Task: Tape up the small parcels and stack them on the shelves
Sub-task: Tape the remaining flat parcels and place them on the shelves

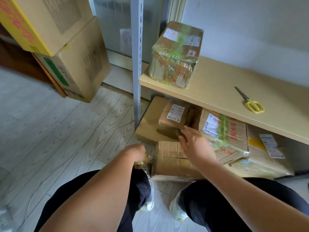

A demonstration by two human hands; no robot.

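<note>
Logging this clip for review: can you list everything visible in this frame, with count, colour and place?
Wrapped parcel: one, brown with greenish tape, on the shelf's left end.
Scissors: one pair, yellow handles, on the shelf, right.
Shelf board: one, pale wood, on a grey upright.
Parcels under the shelf: several, brown, some taped, on the floor.
Small box: one, brown, on the floor in front of the knees.
Large cartons: two, brown, one with a yellow side, stacked upper left.
Tape roll: one, yellowish, gripped by the left hand.
Left hand: beside the small box.
Right hand: fingers spread, above the small box.
</note>
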